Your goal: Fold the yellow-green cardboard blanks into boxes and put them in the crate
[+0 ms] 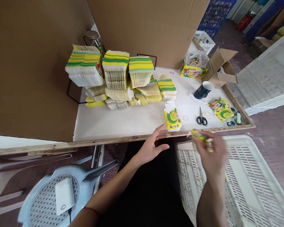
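Yellow box [199,136], blurred, apparently in right hand [213,154] above white crate [247,160].

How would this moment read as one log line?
left hand: open, beside yellow-green printed cardboard carton on white tabletop | right hand: holding blurred yellow-green item above white plastic crate | black-handled scissors: on tabletop

Your bench [142,121] is bright under soft light, while the cardboard panel [35,69] at your left lies dim; your right hand [211,153] looks smeared, and wide-angle distortion stretches the pale blue stool [85,200].
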The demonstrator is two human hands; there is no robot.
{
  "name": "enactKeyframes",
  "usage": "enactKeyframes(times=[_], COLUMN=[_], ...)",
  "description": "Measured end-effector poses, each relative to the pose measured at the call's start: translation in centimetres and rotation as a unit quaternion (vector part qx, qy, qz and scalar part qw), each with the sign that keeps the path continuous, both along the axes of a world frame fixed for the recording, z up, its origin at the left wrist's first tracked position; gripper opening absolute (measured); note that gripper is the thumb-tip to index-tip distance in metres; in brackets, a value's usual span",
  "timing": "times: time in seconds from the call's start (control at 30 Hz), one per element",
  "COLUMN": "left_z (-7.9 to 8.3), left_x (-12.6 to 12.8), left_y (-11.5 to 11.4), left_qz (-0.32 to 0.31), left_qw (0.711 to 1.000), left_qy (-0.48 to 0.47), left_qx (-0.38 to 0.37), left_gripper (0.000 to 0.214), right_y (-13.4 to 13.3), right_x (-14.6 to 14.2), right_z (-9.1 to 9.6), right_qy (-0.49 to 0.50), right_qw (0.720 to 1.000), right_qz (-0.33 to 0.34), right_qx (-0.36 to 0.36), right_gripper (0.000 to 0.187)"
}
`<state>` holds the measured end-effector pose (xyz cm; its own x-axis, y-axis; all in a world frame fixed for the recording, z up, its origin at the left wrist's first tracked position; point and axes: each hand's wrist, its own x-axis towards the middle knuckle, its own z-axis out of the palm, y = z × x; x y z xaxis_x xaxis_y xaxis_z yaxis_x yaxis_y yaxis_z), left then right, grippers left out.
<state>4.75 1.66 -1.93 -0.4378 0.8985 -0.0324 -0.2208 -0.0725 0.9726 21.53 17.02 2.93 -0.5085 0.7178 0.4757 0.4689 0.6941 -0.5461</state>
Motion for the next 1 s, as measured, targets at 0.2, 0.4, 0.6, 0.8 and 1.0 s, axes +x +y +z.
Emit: enactKeyframes(times=[0.2, 0.4, 0.6, 0.8, 1.0], left_z=[-0.9, -0.7, -1.9, -2.4, -2.5], left_x=[0.0, -0.4, -1.7, -1.4, -1.1], left_y=[0.4, -0.5, -1.6, 0.2, 0.5], left_qz=[0.030, 0.045, 0.119, 0.065, -0.005], left_qw=[0.999, 0.997, 0.989, 0.993, 0.981], left_qy=[0.037, 0.049, 0.041, -0.087, -0.166], left_qx=[-0.016, -0.036, -0.073, 0.046, 0.099], left_gripper=[0.058, 0.043, 0.040, 0.055, 0.060], right_y=[3.6, 4.1, 3.7, -0.8, -4.9], right_x=[-0.7, -8.4, -8.3, -6.1, -6.1], right_z=[-2.3, -9.5, -9.2, -5.7, -6.2], right_qy=[-0.031, -0.078, 0.010, 0.209, 0.240], right_qw=[0.997, 0.995, 0.994, 0.885, 0.783], right_qz=[-0.042, -0.039, -0.072, 0.061, 0.102], right_qx=[0.058, -0.055, -0.082, -0.411, -0.565], right_gripper=[0.044, 0.053, 0.040, 0.034, 0.030])
